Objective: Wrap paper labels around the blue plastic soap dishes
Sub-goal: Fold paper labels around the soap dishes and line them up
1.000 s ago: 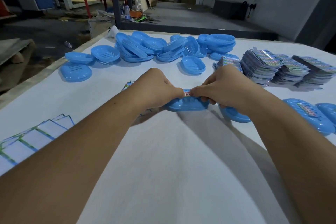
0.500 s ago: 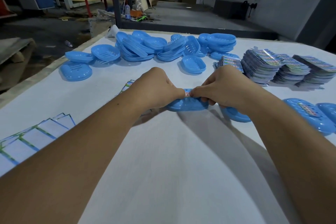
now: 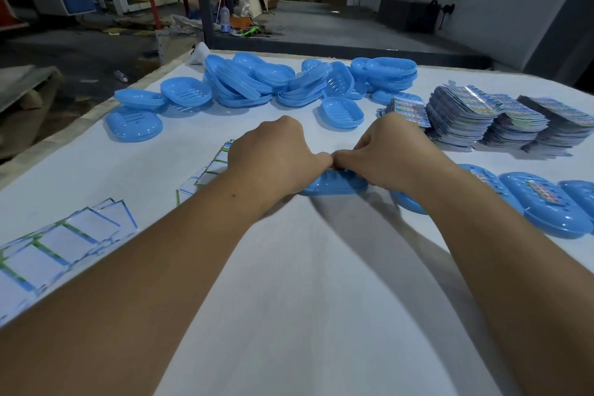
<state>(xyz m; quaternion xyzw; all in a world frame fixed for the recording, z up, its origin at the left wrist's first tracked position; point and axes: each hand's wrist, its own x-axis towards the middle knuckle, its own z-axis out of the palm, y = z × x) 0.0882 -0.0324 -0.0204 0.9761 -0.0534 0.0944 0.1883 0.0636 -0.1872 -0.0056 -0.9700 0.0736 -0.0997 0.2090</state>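
soap dishes moulded in plain light blue, slotted. label stacks printed in a multicolour pattern on dark blue. flat sheets seen white, edged in green and blue stripes. table covered in plain white.

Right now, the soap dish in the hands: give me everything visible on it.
The soap dish is a blue oval shell of glossy plastic, lying level on the white table. Only its near side wall shows. The left hand and right hand grip it from above, thumbs meeting at its middle. Any label is hidden beneath them.
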